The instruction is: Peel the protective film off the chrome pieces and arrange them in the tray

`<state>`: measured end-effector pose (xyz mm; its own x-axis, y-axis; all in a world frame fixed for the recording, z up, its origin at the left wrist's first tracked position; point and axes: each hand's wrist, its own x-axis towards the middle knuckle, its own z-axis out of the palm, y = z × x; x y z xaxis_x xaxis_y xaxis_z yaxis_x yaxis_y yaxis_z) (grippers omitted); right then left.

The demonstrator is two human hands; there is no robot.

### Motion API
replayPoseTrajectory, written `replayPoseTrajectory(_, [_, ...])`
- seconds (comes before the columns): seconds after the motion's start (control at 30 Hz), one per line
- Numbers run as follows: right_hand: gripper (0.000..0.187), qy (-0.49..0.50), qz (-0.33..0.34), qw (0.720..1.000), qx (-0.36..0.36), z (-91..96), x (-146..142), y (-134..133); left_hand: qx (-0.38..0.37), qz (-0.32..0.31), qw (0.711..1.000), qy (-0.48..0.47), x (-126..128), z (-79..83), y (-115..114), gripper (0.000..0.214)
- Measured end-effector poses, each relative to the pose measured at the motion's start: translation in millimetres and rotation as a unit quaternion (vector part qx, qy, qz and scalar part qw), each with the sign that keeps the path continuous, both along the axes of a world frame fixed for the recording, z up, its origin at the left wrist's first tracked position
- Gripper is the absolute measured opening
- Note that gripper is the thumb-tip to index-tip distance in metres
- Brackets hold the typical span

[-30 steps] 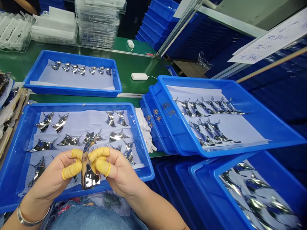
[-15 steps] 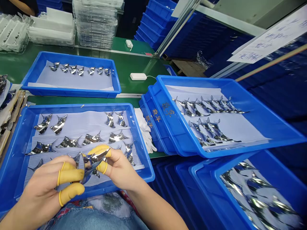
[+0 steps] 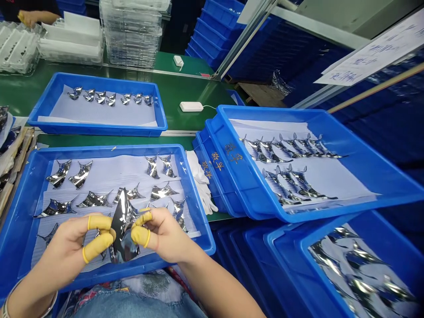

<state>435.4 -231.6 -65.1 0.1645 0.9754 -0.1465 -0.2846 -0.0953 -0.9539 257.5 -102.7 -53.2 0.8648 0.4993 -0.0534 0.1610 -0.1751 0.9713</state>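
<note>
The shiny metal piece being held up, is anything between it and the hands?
Only the yellow finger covers: the left hand and right hand hold the metal piece through them. Nothing else visible stands between.

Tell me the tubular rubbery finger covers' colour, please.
The finger covers are yellow, clearest in head view.

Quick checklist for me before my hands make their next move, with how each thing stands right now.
1. Curved metal piece gripped on both sides: ok, pinched between left hand and right hand.
2. Yellow finger cots worn: ok, on both hands.
3. Wrists bare: not ok, a bracelet is on the left wrist.
4. Near blue tray lined: ok, white sheet lies under its metal pieces.
5. White gloves outside that tray: ok, beside it.
6. Held piece unscratched: cannot tell, reflections hide fine marks.
</note>
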Motion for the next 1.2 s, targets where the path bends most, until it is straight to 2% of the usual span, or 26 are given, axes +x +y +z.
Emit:
replayPoseTrajectory(0.07, [0.016,-0.136,-0.010,0.988,-0.076,-0.9,9.5,13.2,0.012,-0.004,0.994,0.104,7.9,-12.1,19.7,0.029])
replayPoseTrajectory(0.1, [0.011,-0.228,-0.011,0.965,-0.128,-1.2,16.7,22.9,0.039,0.013,0.986,0.164,13.2,-18.5,33.8,0.038])
replayPoseTrajectory(0.13, [0.010,-0.334,-0.006,0.923,-0.189,-1.7,25.2,34.2,0.065,0.042,0.977,0.200,19.3,-24.9,50.0,0.045])
replayPoseTrajectory(0.2, [0.015,-0.420,-0.022,0.875,-0.241,-4.4,43.3,59.8,0.120,0.103,0.956,0.248,32.4,-37.2,85.2,0.047])
replayPoseTrajectory(0.3, [0.016,-0.499,-0.038,0.814,-0.294,-14.5,64.6,97.9,0.195,0.157,0.910,0.332,50.7,-52.5,130.1,0.035])
replayPoseTrajectory(0.37, [0.018,-0.530,-0.032,0.782,-0.326,-24.5,71.0,118.5,0.229,0.163,0.886,0.369,60.1,-60.6,147.4,0.031])
replayPoseTrajectory(0.47, [0.027,-0.550,-0.015,0.753,-0.362,-39.7,70.8,138.4,0.262,0.149,0.862,0.409,70.6,-71.7,156.1,0.031])
replayPoseTrajectory(0.6, [0.030,-0.560,-0.004,0.736,-0.381,-50.7,63.4,143.9,0.280,0.123,0.841,0.447,81.9,-83.9,155.4,0.032])
replayPoseTrajectory(0.73, [0.029,-0.558,-0.011,0.741,-0.373,-48.9,58.3,126.0,0.278,0.128,0.839,0.450,88.5,-84.2,153.7,0.030])
replayPoseTrajectory(0.87, [0.025,-0.532,-0.027,0.772,-0.346,-44.0,60.1,90.2,0.255,0.166,0.860,0.410,82.0,-67.7,150.8,0.028])
replayPoseTrajectory(1.03, [0.023,-0.440,-0.046,0.856,-0.266,-40.8,56.7,52.1,0.167,0.218,0.925,0.262,60.1,-36.6,131.6,0.026])
replayPoseTrajectory(1.13, [0.031,-0.373,-0.045,0.907,-0.192,-33.9,43.0,41.7,0.069,0.201,0.969,0.130,48.6,-19.6,101.9,0.035])
replayPoseTrajectory(1.2, [0.033,-0.335,-0.030,0.931,-0.142,-26.3,30.9,36.8,-0.005,0.170,0.984,0.056,43.2,-10.0,77.7,0.044])
